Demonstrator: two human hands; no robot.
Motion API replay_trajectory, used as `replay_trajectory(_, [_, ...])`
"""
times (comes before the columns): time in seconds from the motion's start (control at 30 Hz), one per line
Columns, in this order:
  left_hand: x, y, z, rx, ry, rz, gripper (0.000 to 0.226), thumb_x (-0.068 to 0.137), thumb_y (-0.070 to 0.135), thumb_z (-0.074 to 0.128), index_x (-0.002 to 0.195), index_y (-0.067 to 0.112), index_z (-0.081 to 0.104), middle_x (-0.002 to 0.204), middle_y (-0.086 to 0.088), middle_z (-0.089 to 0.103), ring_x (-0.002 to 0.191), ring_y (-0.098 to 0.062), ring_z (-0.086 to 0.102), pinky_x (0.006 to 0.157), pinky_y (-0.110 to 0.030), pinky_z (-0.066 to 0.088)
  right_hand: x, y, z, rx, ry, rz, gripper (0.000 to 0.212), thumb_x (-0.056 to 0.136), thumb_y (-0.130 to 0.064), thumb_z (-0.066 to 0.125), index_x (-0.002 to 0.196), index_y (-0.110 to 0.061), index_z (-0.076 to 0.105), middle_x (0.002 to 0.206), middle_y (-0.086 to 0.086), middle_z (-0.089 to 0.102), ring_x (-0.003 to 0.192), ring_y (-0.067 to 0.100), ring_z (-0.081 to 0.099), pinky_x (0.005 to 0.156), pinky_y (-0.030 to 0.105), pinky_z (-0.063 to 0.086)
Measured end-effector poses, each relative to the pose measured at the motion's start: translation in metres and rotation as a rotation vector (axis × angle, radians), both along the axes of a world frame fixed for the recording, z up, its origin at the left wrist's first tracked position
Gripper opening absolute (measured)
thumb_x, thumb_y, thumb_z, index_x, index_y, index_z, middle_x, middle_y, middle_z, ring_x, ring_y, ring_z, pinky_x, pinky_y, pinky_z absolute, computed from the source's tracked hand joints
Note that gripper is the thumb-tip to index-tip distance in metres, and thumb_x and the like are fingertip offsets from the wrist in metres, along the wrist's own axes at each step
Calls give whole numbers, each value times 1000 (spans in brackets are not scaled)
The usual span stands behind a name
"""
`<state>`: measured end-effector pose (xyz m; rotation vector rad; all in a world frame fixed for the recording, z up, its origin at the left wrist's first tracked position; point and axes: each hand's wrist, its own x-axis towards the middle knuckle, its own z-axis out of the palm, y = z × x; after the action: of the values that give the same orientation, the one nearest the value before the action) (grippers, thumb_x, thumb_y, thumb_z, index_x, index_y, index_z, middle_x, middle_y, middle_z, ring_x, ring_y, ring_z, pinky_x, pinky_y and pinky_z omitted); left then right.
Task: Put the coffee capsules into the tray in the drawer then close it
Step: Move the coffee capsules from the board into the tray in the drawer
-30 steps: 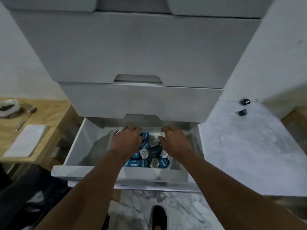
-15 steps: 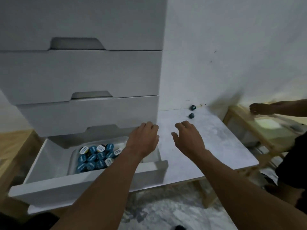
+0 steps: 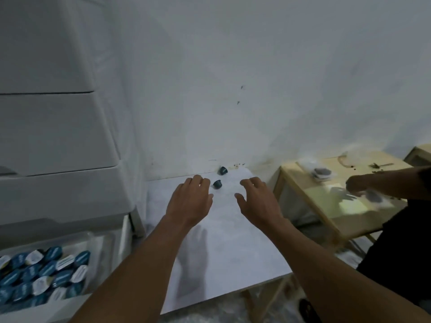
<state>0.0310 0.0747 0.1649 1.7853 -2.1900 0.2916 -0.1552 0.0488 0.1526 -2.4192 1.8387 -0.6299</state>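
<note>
Tray (image 3: 92, 243) in open drawer (image 3: 35, 311) holds many capsules (image 3: 42, 273). Near capsule (image 3: 217, 184), far capsule (image 3: 223, 170) on surface (image 3: 224, 241) right of drawer. Left hand (image 3: 190, 201), right hand (image 3: 256, 201) above surface, fingers spread, holding nothing. Remaining: collect both, close drawer.

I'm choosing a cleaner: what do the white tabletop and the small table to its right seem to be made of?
The white tabletop looks like matte marble-patterned laminate or stone, going by its faint grey veining and thin edge. The small table looks like pale, lightly finished wood: yellowish tone, slim square legs.
</note>
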Motion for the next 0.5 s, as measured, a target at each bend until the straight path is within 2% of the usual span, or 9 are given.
replay_trajectory(0.13, [-36,-33,-6,23,30,20,28,80,29,68,102,12,63,94,-7,65,78,-26,63,61,-34,51,-28,-39,-4,37,10,44,38,94,-34,50,127,-14,49,131,9,52,116,26,49,95,36,44])
replay_trajectory(0.33, [-48,-78,-29,96,70,49,40,96,33,44,131,13,46,127,-5,53,111,-22,52,92,-30,42,-33,-92,-28,133,-14,81,41,96,-36,48,133,-17,44,140,5,47,125,23,46,103,36,41])
replay_trajectory(0.5, [-32,-128,-56,150,46,54,30,86,28,60,110,10,60,105,-8,65,90,-27,61,75,-34,49,-26,-137,-50,180,-21,100,44,96,-34,48,136,-16,42,141,5,46,126,23,45,104,34,40])
